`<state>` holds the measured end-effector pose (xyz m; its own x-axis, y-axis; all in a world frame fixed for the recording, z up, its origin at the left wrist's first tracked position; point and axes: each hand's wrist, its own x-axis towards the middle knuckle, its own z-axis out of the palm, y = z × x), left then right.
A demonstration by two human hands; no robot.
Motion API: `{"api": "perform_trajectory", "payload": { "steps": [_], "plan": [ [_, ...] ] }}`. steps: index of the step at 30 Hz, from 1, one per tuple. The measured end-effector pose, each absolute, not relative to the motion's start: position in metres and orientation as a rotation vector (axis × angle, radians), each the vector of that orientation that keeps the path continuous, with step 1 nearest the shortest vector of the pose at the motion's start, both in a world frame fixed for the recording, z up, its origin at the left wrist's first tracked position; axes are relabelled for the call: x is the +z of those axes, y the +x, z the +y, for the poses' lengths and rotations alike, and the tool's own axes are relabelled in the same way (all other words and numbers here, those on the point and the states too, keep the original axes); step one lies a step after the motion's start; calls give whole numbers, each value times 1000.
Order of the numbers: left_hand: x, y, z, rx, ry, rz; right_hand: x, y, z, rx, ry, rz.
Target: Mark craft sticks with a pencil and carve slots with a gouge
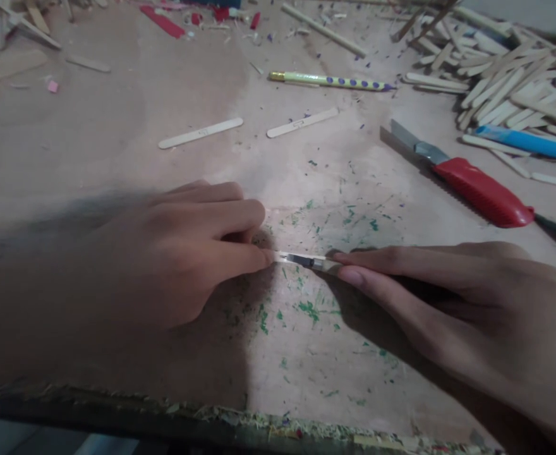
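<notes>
My left hand is closed in a pinch on the left end of a pale wooden craft stick, low over the board. From the right, my right hand pinches a slim tool between thumb and fingertips. This tool has a dark and silvery front part, which lies along the stick and points toward my left fingertips. Its exact kind is too small to make out, and my right fingers hide its rear. Beyond my hands lie two loose craft sticks, one on the left and one on the right, both with small marks.
A red-handled knife lies on the right, its blade pointing up-left. Behind are a patterned pencil, a blue pen-like item and a heap of craft sticks. Green flecks dot the wooden board; its rough edge is nearest me.
</notes>
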<state>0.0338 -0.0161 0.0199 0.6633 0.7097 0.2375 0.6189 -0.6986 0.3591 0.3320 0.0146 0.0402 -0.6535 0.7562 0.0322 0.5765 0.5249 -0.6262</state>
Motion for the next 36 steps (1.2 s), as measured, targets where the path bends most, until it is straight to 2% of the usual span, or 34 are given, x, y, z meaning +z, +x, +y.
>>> {"api": "perform_trajectory", "payload": {
  "steps": [17, 27, 36],
  "plan": [
    [24, 34, -17, 500, 2624, 1050, 36, 329, 11, 926, -1139, -2395],
    [21, 33, -14, 558, 2719, 1043, 41, 335, 19, 653, -1234, -2376],
    [21, 32, -14, 606, 2706, 1241, 42, 333, 19, 653, -1177, -2395]
  ]
}}
